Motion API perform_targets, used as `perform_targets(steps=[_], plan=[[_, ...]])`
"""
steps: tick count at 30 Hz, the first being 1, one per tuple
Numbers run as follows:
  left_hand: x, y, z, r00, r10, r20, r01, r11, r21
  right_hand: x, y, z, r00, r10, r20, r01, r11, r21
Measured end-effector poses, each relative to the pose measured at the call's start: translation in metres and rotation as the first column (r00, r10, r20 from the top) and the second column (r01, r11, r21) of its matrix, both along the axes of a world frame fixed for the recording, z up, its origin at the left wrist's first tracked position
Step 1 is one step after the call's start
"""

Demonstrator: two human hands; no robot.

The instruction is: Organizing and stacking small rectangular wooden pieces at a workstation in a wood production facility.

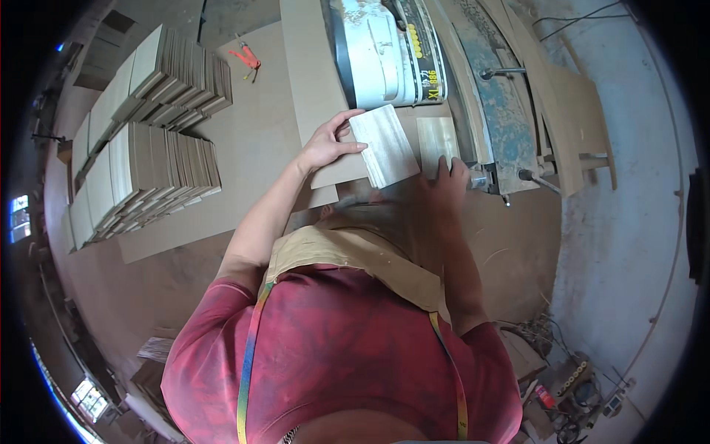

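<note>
Red shirt (340,348); left hand (325,148) pinching board stack (386,144); right hand (447,181) on slab (435,135), grip unclear; labelled bucket (373,55).

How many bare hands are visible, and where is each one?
2. The left hand is at the left edge of the pale stack; the right hand touches the near end of the pale piece beside it.

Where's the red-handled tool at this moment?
In the head view, the red-handled tool lies at the upper left on a brown sheet, just right of the farther stack of panels.
</note>
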State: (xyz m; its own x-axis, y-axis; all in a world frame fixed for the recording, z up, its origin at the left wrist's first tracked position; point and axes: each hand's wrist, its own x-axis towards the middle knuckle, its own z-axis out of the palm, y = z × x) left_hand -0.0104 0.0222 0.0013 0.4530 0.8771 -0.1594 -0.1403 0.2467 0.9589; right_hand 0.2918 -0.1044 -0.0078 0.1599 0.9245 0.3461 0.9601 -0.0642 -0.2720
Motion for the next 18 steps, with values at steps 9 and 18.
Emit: perform_targets(steps=[9, 18], plan=[[0.009, 0.004, 0.016, 0.998, 0.037, -0.060, -0.045, 0.988, -0.146, 0.009, 0.084, -0.015, 0.995, 0.092, 0.022, -0.092, 0.996, -0.003], [0.027, -0.012, 0.007, 0.986, 0.143, -0.089, -0.146, 0.989, -0.027, -0.060, 0.038, 0.074, 0.955, 0.126, -0.267, -0.188, 0.958, -0.218]])
